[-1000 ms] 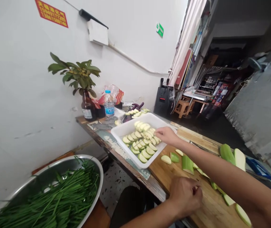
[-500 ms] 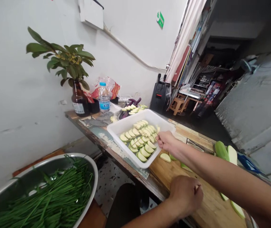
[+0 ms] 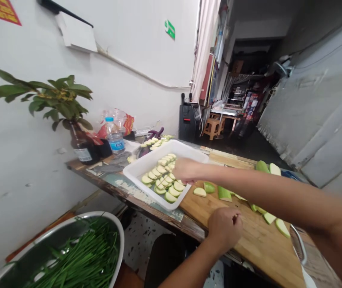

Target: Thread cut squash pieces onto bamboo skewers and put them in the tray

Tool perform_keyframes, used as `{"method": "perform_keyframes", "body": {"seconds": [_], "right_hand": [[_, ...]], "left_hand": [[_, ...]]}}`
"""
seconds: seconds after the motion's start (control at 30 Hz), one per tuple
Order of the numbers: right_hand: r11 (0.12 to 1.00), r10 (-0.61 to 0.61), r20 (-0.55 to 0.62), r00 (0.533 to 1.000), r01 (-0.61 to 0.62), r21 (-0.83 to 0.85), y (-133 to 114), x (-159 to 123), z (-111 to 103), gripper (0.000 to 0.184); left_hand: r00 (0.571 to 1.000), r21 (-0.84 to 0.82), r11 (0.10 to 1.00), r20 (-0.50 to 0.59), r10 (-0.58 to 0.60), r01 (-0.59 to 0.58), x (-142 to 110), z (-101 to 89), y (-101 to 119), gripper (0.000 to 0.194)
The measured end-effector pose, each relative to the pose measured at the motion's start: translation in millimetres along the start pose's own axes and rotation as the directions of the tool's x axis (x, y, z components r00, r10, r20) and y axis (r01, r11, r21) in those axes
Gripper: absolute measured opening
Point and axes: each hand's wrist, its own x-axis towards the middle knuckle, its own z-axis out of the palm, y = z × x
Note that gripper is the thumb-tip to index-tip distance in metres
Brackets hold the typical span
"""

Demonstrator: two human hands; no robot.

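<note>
Right now, the right hand (image 3: 185,171) is over the right side of a white tray (image 3: 189,151). Its fingers bend down and are mostly hidden, so I cannot tell how far open it is or if it holds anything. Inside the tray, pale slices (image 3: 155,174) with green skin sit in rows, close by this hand.

The left hand (image 3: 225,229) is curled up in a loose fist at the near edge of a wooden board (image 3: 209,208). I cannot tell if something is tucked inside it. On the board, past this fist, are a half-round slice (image 3: 200,192), a small green chunk (image 3: 209,187) and a longer green piece (image 3: 225,193).

The tray sits on the table (image 3: 117,188), just beside the board. Down to the left, a big metal bowl (image 3: 122,240) holds long green stalks (image 3: 83,248).
</note>
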Motion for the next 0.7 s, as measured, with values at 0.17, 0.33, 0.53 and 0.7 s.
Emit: {"method": "perform_keyframes", "body": {"seconds": [0.17,0.33,0.53,0.7], "right_hand": [[0.798,-0.344,-0.176,0.922,0.188,-0.573,0,-87,-105,0.017],[0.621,-0.047,-0.464,0.884,-0.339,-0.707,118,-163,-194,0.027],[0.466,0.425,-0.568,0.705,-0.708,-0.53,266,-240,-222,0.022],[0.48,0.475,-0.55,0.687,-0.726,-0.492,322,-261,-203,0.022]], "left_hand": [[0.998,-0.069,0.997,-0.048,0.043,-0.047,-2,-2.0,1,0.027],[0.994,-0.112,0.992,-0.096,0.044,-0.055,-3,-1.2,-4,0.026],[0.995,0.015,1.0,-0.098,-0.007,0.009,4,-3.9,-10,0.031],[0.988,0.056,0.991,-0.11,-0.112,0.119,5,-4.1,-4,0.037]]}}
